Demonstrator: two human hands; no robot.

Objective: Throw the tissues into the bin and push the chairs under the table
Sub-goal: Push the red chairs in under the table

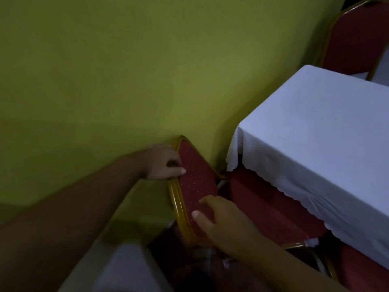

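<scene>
A red chair with a gold frame stands beside the table; its dotted backrest (194, 186) faces me and its seat (269, 203) reaches partly under the white tablecloth (315, 131). My left hand (163, 162) grips the upper edge of the backrest, thumb on the red padding. My right hand (223, 220) holds the lower part of the backrest, fingers spread over the padding. No tissues and no bin are in view.
A yellow-green wall (105, 81) runs close behind the chair and the table. A second red chair (357, 39) stands at the table's far end. Something pale (126, 268) lies at the bottom left. Another red seat (357, 264) shows at the bottom right.
</scene>
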